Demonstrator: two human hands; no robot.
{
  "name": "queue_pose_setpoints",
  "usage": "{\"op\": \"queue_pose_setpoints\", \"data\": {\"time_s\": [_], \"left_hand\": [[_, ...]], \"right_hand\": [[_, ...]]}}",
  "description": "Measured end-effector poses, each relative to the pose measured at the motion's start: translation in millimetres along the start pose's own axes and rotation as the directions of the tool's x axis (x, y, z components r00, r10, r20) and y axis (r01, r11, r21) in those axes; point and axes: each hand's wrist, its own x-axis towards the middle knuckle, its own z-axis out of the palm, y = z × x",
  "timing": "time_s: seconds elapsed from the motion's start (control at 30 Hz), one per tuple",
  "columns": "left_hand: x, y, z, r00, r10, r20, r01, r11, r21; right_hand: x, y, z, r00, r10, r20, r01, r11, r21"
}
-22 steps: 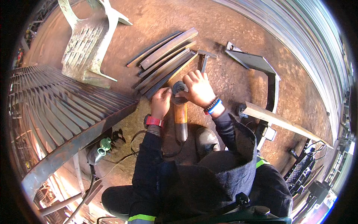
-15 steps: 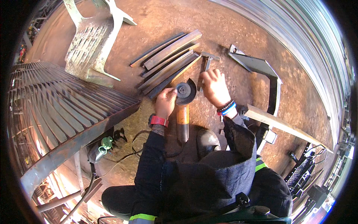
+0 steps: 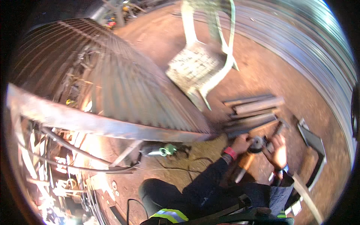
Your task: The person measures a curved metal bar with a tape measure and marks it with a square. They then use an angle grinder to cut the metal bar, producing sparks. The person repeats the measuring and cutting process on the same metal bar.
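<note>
The right hand (image 3: 277,153) is returning, joining the left hand (image 3: 240,143) at the angle grinder (image 3: 246,161), seemingly centring work on its disc (image 3: 257,144); blur is hiding whether either grip is closed.

Brown floor (image 3: 258,80) lies under the pale chair (image 3: 197,65); left of it, a slatted table (image 3: 93,125); right of it, blurred, probably metal lengths (image 3: 300,60); glaring light, lower left of it.

The person's left hand (image 3: 240,144) is reaching to the disc end of an orange grinder (image 3: 245,161); the right hand (image 3: 277,151) is hovering just beside it. Metal bars (image 3: 260,105) are lying beyond.
</note>
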Motion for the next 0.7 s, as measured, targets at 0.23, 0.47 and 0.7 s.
{"op": "queue_pose_setpoints", "data": {"time_s": [0.23, 0.47, 0.7], "left_hand": [[-8.0, 47.4, -64.3, 0.981, 0.059, 0.186, 0.013, 0.932, -0.363], [-187.0, 100.5, -123.0, 0.776, -0.324, 0.541, 0.188, 0.938, 0.293], [-354.7, 243.0, -247.1, 0.707, -0.454, 0.542, 0.148, 0.845, 0.515]], "right_hand": [[23.3, -62.8, -108.5, 0.927, 0.373, -0.024, -0.322, 0.831, 0.454], [-38.2, 16.5, -186.1, 0.686, 0.707, 0.169, -0.695, 0.569, 0.439], [-58.0, -49.3, -252.3, 0.483, 0.7, 0.526, -0.754, 0.638, -0.157]]}}
